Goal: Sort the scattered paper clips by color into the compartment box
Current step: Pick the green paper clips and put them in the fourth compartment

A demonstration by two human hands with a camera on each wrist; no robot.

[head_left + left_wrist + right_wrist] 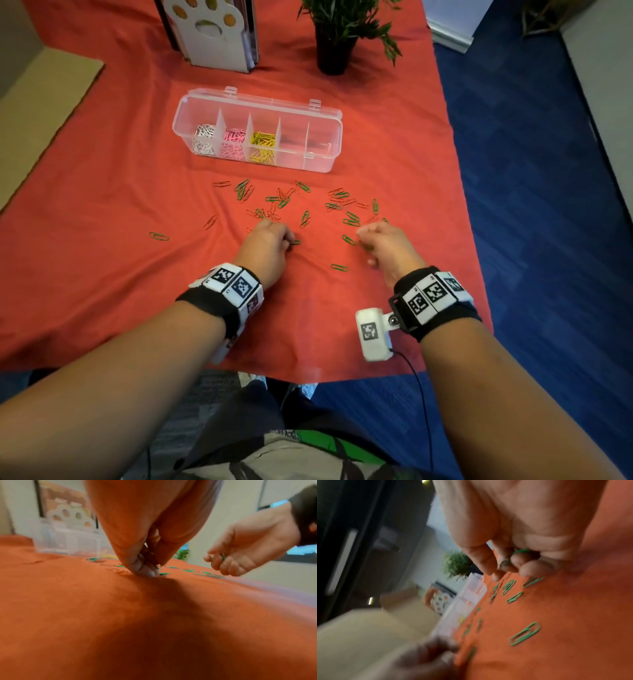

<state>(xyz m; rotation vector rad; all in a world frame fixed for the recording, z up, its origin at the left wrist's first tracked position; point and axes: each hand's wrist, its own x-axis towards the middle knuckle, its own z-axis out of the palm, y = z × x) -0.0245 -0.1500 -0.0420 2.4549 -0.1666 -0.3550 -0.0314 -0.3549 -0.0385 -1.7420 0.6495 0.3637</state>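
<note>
Green and red paper clips (305, 209) lie scattered on the red cloth in front of the clear compartment box (327, 137). Its left three compartments hold white, pink and yellow clips. My left hand (288, 241) is down on the cloth with its fingertips (145, 572) pinching a green clip (295, 242). Just above the cloth to the right, my right hand (363, 240) is curled around green clips (521, 551), with one showing between its fingers (223, 557). More green clips (524, 634) lie under and beside it.
A white paw-print holder (214, 32) and a potted plant (337, 37) stand behind the box. The cloth's front edge (308, 375) is near my body, and its right edge drops to blue floor (534, 205). A single green clip (159, 236) lies far left.
</note>
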